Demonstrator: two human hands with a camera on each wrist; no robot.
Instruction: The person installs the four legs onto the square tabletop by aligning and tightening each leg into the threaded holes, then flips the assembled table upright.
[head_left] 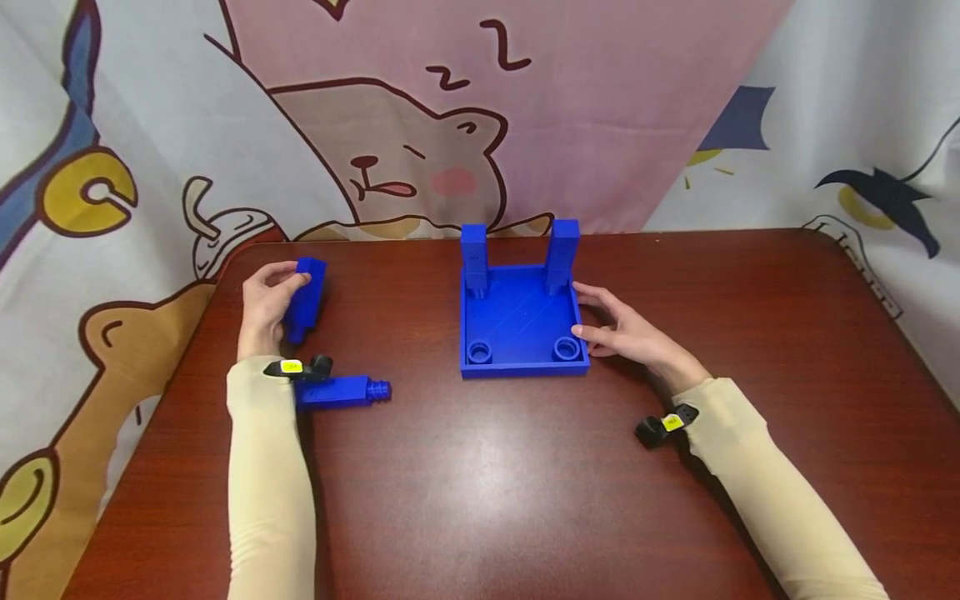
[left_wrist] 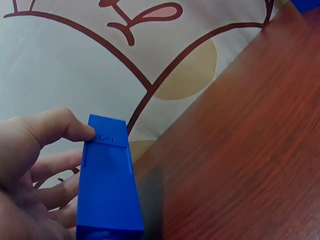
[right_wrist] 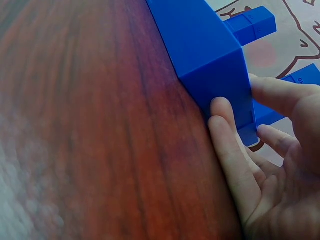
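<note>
In my left hand, thumb and fingers pinch a blue block close to its plain far end. Its long axis runs mostly away from me, with a slight slant, and its stubby peg is at the near end. I cannot tell whether that peg touches the surface.

Just nearer me, partly behind the left wrist, a second blue block lies crosswise on the surface, its ridged peg pointing right.

Well to the right sits the blue tray. My right hand holds its right wall, fingers bent against the outside and thumb on the rim. Two uprights stand at the tray's far corners.

The relation I would mind is peg to ring: of the tray's two near corners, the left ring is closer to the pinched block, right of its peg and a little nearer me. I judge the left hand handier for that corner.
</note>
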